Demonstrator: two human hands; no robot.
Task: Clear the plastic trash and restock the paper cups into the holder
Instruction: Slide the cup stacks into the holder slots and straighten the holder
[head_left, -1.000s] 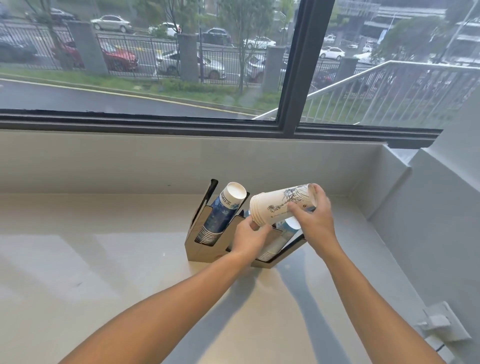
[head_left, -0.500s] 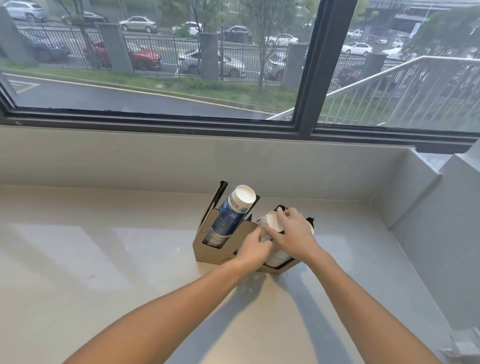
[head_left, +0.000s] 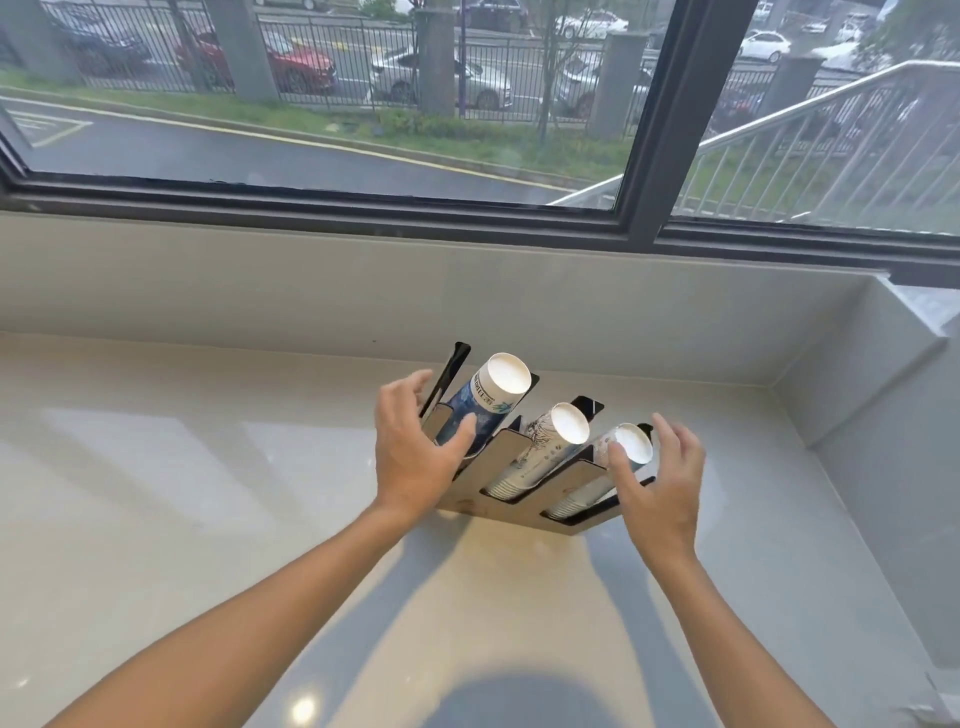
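A: Head view: left hand (head_left: 415, 457) and right hand (head_left: 660, 483), fingers spread wide, holding nothing, flank the cup holder (head_left: 511, 462) on the countertop (head_left: 182, 493).

B: The stacks?

A: Three paper cup stacks (head_left: 550, 441) lie slotted, long axes tilting up toward the window (head_left: 363, 104).

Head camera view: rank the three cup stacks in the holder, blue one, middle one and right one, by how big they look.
1. Blue stack, clearly widest.
2. Middle stack and right stack look alike; the right hand partly covers the right one, so I won't rank them.
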